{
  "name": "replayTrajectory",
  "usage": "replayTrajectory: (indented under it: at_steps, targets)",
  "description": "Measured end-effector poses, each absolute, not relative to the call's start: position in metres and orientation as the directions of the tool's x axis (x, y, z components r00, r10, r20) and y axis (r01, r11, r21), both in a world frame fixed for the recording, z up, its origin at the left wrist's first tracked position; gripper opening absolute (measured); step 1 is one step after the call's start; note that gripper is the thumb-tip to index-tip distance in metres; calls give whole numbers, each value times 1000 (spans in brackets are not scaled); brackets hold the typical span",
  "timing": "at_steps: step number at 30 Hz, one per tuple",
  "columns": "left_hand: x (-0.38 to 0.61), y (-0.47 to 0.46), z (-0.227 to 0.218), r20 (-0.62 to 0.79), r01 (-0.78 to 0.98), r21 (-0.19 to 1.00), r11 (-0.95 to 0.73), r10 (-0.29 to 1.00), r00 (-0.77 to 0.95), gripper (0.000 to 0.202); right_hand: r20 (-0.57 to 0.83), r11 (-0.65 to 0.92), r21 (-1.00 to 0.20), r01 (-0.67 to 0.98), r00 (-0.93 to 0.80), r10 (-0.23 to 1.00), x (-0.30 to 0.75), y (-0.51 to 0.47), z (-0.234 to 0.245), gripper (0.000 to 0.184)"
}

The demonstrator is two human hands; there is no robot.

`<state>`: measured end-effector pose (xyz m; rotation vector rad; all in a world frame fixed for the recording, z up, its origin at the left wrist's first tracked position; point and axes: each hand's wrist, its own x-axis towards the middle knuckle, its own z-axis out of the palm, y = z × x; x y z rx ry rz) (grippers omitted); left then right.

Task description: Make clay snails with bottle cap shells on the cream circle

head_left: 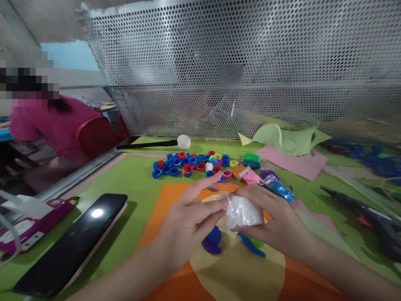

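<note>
My right hand (275, 211) is closed around one small white packet (246, 213), thumb below and fingers above; it sits between my two hands. My left hand (196, 213) is half open, index finger raised, other fingertips touching the packet's left edge; I can't tell whether they pinch it. The packet's wrapping is clear, shiny, creased plastic. Below my hands lies one smooth orange sheet (173, 280) bearing one rounded yellow shape (238, 276), with one blue-and-purple curved piece (213, 240) and one slim blue strip (252, 245) just under my fingers. Past my fingertips is a heap of round, hollow plastic caps (192, 161), mostly blue, too overlapped to count. Farther out rests one white ball (184, 142) against one thin black stick (147, 145). One flat, glossy phone (75, 242) lies left of my left hand; one dark glue gun (372, 214) lies right of my right.
</note>
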<state>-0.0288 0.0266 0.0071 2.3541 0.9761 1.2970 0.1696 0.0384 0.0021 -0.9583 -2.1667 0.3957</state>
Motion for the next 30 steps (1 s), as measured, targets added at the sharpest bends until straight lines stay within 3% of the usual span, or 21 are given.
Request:
replayTrajectory:
  at_steps: [9,23,30]
  targets:
    - [-34,33,8,613,345,564,-751,660,435,16,484,681,-520,516,-479,732,170,40,3,32]
    - [-31,31,13,622,370,548,-750,661,419,13,437,665,-548,507,-504,745,165,36,8,27]
    - [-35,31,16,425,444,609,-657,743,517,18,503,701,-505,504,-488,713,165,35,7,22]
